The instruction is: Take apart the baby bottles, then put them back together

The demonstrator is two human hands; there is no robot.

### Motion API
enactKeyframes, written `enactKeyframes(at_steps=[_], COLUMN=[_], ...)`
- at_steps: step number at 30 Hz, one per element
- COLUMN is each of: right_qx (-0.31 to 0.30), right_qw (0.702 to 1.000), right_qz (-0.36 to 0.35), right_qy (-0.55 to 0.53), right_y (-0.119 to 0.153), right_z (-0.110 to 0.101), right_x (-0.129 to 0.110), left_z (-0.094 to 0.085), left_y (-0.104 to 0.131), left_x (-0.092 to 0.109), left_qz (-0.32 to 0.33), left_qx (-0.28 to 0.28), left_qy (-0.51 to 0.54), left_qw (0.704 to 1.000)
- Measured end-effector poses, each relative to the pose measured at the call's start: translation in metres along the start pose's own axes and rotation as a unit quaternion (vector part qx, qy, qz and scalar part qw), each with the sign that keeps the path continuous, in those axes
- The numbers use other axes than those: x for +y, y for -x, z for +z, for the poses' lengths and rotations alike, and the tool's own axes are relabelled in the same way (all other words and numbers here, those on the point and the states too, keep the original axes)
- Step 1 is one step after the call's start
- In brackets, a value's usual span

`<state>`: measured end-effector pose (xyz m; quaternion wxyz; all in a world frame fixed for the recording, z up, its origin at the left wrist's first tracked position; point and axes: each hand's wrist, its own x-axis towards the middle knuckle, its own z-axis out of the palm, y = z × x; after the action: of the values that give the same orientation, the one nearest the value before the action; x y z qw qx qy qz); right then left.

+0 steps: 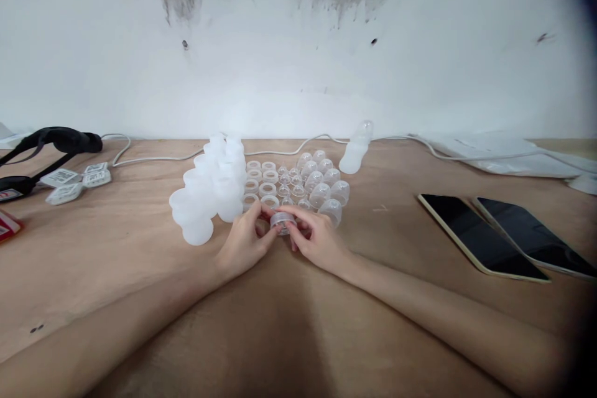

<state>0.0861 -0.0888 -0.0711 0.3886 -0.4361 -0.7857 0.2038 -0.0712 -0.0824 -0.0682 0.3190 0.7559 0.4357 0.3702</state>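
Between my two hands, just above the wooden table, is a clear screw ring (282, 221). My left hand (248, 237) pinches its left side with thumb and fingers. On the opposite side my right hand (318, 235) grips the same ring. Whether a teat sits inside it I cannot make out. Right behind stand rows of translucent rings (252, 186), small clear teats (297, 180) and clear dome caps (319, 194). My fingers hide the nearest of these parts. Left of them is a cluster of frosted white bottles (198, 224).
A capped bottle (357, 148) stands at the back. Two dark-screened phones (480, 233) (536, 236) lie to the right, near a plastic bag (504, 155). A white cable (298, 150) runs along the wall. White labelled blocks (65, 193) and a black strapped item (60, 140) are at left.
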Motion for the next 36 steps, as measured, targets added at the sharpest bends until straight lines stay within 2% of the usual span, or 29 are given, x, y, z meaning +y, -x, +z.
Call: enactKeyframes(at_steps=[8, 14, 26, 32, 36], right_qx=[0.007, -0.014, -0.007, -0.027, -0.038], right_qw=[0.999, 0.998, 0.999, 0.999, 0.993], right_qz=[-0.022, -0.052, -0.033, -0.018, 0.017], right_qy=[0.027, 0.019, 0.036, -0.027, -0.113], right_y=[0.0, -0.001, 0.001, 0.003, 0.002], right_z=[0.002, 0.002, 0.001, -0.003, -0.003], right_x=[0.002, 0.003, -0.002, -0.004, -0.002], left_z=[0.003, 0.001, 0.002, 0.001, 0.0], left_y=[-0.001, -0.001, 0.002, 0.004, 0.01], left_x=[-0.001, -0.005, 0.003, 0.001, 0.004], left_qz=[0.011, 0.003, 0.023, 0.07, 0.08], left_qx=[0.012, 0.026, 0.019, 0.022, 0.017], left_qy=[-0.036, -0.013, -0.067, -0.071, -0.167], left_qw=[0.999, 1.0, 0.997, 0.995, 0.982])
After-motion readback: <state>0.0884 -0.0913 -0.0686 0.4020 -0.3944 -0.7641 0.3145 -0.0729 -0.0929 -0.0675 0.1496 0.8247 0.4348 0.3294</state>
